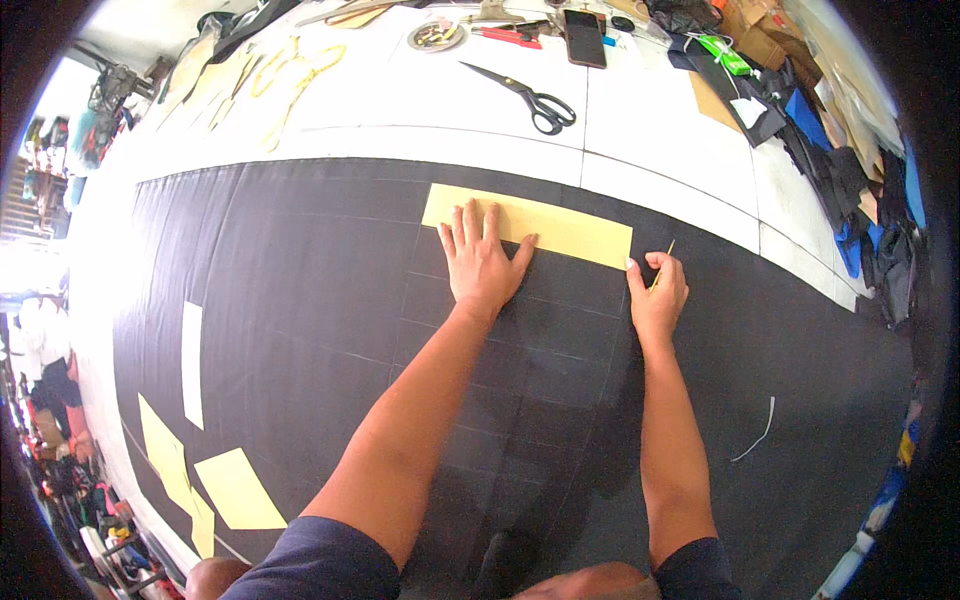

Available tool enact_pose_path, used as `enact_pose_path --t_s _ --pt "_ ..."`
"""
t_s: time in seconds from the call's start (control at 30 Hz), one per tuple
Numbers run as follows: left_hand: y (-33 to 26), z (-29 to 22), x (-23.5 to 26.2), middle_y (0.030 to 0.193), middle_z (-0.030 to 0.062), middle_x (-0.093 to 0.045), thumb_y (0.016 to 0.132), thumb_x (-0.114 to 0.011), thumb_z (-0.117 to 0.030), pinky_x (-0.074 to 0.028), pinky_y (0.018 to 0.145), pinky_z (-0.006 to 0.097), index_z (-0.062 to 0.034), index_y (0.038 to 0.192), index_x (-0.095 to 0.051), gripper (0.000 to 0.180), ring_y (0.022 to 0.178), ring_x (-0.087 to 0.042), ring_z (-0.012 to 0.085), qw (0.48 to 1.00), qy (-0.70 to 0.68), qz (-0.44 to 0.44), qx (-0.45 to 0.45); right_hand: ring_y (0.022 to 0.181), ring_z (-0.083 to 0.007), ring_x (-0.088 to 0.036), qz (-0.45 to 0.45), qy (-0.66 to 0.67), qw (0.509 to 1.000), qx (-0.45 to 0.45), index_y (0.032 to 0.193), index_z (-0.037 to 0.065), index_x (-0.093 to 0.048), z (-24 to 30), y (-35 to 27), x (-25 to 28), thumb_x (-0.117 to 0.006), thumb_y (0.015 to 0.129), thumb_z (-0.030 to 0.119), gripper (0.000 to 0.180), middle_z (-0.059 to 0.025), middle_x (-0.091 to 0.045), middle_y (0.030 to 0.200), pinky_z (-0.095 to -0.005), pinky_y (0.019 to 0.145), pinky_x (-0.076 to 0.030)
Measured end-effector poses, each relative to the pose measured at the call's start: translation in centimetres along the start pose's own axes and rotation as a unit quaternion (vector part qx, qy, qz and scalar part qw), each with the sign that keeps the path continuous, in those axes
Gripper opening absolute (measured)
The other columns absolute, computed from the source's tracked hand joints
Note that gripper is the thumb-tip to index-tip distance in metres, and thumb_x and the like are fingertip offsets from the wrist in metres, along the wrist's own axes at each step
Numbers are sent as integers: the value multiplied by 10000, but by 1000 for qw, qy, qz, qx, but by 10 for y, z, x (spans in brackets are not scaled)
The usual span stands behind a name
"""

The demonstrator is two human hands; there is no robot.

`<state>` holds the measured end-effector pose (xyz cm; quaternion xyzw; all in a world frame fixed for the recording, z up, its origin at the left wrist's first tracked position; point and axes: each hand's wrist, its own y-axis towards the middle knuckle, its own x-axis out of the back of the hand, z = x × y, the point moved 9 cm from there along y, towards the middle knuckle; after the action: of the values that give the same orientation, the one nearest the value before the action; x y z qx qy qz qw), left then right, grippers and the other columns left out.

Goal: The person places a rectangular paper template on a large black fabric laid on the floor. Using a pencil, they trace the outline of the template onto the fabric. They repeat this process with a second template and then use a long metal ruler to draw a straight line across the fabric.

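My left hand (482, 262) lies flat with fingers spread on a long yellow paper pattern piece (575, 230), pressing it onto black fabric (300, 260). At the strip's right end, my right hand (660, 295) is closed around a thin yellowish pencil (655, 283), its far tip pointing up and away. The right thumb touches or nearly touches the strip's lower right corner. Faint pale lines form rows of boxes on the fabric below the strip, partly hidden by my left forearm.
Black scissors (530, 98), a phone (585, 38) and a round dish of small parts (437, 36) rest on the white table (670, 180) beyond the fabric. Yellow paper pieces (240, 490) and a white strip (193, 365) lie at left. Dark scraps (850, 190) pile up at far right.
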<state>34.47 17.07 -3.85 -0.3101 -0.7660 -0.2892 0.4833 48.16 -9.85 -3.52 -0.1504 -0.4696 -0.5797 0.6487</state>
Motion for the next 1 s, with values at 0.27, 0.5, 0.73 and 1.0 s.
enact_pose_path --t_s 0.27,0.5,0.73,1.0 --pt "-2 -2 2 1558 258 -360 924 -643 -583 -123 1260 583 -30 1449 -477 780 1519 -255 421 1000 -17 -15 8 1032 -284 -656 4 -5 1000 -5 1073 100 -641 -1 1 2 -823 852 270 333 -73 -683 1047 -449 917 -449" --pt "0 1 4 1543 279 -363 915 -649 -586 -126 1253 596 -7 1441 -475 801 1510 -266 425 1000 -8 -10 9 1028 -287 -657 4 -4 1000 -3 1065 92 -643 2 1 1 -831 844 263 337 -83 -683 1052 -453 912 -457" --pt "2 -2 -5 1571 288 -356 907 -643 -632 -140 1249 595 -24 1469 -470 846 1514 -271 415 1000 21 7 4 987 -305 -680 0 21 1000 -11 1040 78 -661 -4 3 5 -853 812 218 329 -107 -704 1029 -448 888 -499" --pt "3 -9 5 1528 238 -404 835 -674 -722 -193 1233 585 -27 1437 -514 934 1492 -300 394 998 63 -20 -10 1007 -253 -653 -1 39 999 -27 1062 111 -633 -5 5 1 -856 802 273 379 -35 -669 1028 -445 872 -437"
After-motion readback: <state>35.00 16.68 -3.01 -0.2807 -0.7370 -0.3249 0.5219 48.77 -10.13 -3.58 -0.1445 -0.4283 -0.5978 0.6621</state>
